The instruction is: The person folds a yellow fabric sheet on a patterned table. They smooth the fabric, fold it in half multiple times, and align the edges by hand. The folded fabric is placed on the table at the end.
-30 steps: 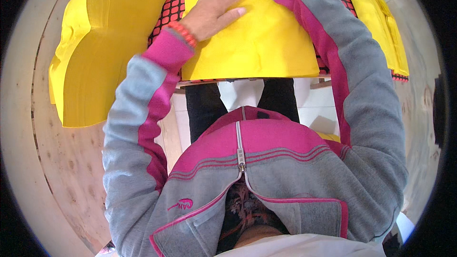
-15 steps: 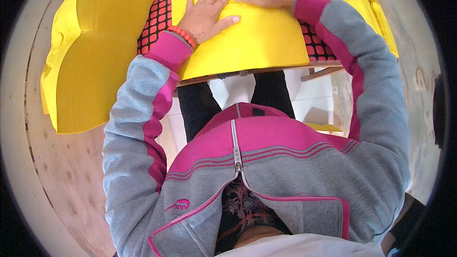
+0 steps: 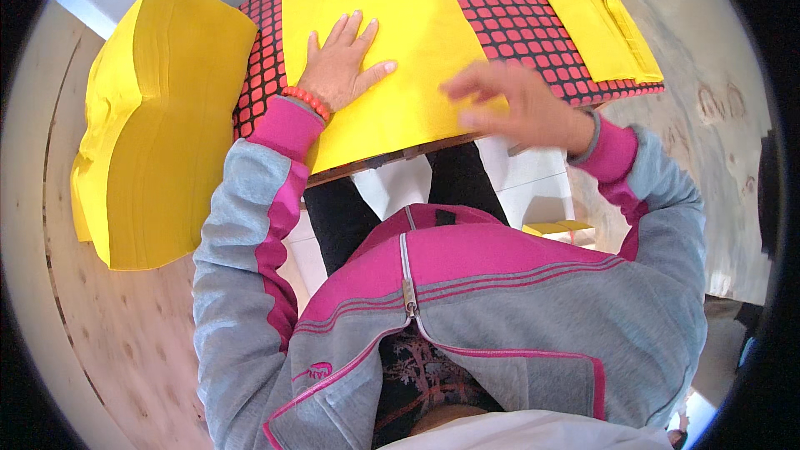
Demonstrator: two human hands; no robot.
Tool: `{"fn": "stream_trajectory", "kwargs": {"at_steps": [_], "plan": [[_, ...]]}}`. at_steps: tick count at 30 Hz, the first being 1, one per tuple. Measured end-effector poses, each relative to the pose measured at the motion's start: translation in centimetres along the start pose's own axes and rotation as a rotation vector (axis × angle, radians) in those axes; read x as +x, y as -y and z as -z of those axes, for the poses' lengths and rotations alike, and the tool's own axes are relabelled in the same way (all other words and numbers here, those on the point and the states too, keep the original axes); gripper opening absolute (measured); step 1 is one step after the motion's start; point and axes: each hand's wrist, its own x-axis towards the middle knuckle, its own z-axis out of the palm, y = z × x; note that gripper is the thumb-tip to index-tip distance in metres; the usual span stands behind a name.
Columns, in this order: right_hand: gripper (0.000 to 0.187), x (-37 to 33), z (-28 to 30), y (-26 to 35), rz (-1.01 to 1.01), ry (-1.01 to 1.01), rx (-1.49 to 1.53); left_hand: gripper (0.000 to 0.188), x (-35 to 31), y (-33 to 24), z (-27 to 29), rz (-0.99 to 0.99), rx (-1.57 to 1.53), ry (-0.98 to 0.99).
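A flat yellow sheet of cloth-like material (image 3: 408, 25) lies over a red-and-black patterned table cover (image 3: 521, 17). My left hand (image 3: 342, 67) rests flat on the left part of the sheet, fingers spread, with a red bead bracelet at its wrist. Near the sheet's front right corner, my right hand (image 3: 517, 104) is slightly blurred; its fingers and thumb are apart with nothing visible between them. Whether those fingertips touch the sheet cannot be made out.
A thick, sagging stack of yellow sheets (image 3: 158, 125) stands to the left on a wooden board (image 3: 125, 325). More folded yellow pieces (image 3: 587, 8) lie on the table's right end. Low on the right, another yellow item (image 3: 557, 227) shows beneath table level.
My right hand has left the spot beside my left hand and come nearer to me, toward the sheet's front right corner. My left hand stays flat on the sheet; the whole view has shifted.
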Motion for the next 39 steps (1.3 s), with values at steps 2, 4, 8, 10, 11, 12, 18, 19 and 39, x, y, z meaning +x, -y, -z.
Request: {"fn": "stream_trajectory", "kwargs": {"at_steps": [2, 4, 8, 10, 11, 12, 18, 19, 39], "plan": [[0.036, 2.3, 2.4, -2.6, -0.181, -0.183, -0.041, 0.084, 0.0, -0.2, 0.2, 0.005, -0.004, 0.017], [0.031, 4.5, 4.2, -5.7, -0.383, -0.231, 0.162, 0.084, 0.0, -0.3, 0.4, 0.012, -0.004, 0.022], [0.031, 8.3, 5.9, -10.4, -0.638, -0.147, 0.065, 0.084, 0.0, -0.4, 0.5, 0.010, -0.014, 0.023], [0.030, 10.0, 6.2, -11.2, -0.666, -0.032, -0.073, 0.085, -0.1, -0.3, 0.4, 0.014, -0.035, 0.014], [0.029, 10.6, 6.2, -11.2, -0.705, -0.018, -0.086, 0.085, -0.1, -0.3, 0.3, 0.019, -0.033, 0.015], [0.028, 11.4, 6.0, -11.2, -0.796, -0.095, 0.010, 0.085, -0.1, -0.3, 0.3, 0.020, -0.033, 0.009], [0.025, 13.3, 6.2, -11.3, -1.034, -0.150, 0.269, 0.085, 0.0, -0.3, 0.2, 0.019, -0.026, 0.000], [0.025, 13.4, 6.3, -11.5, -1.043, -0.120, 0.274, 0.085, 0.0, -0.3, 0.2, 0.022, -0.027, 0.002], [0.059, 8.3, 6.1, -6.2, -1.069, -0.007, 0.170, 0.083, 0.4, -0.6, -0.2, 0.051, 0.043, -0.014]]}}
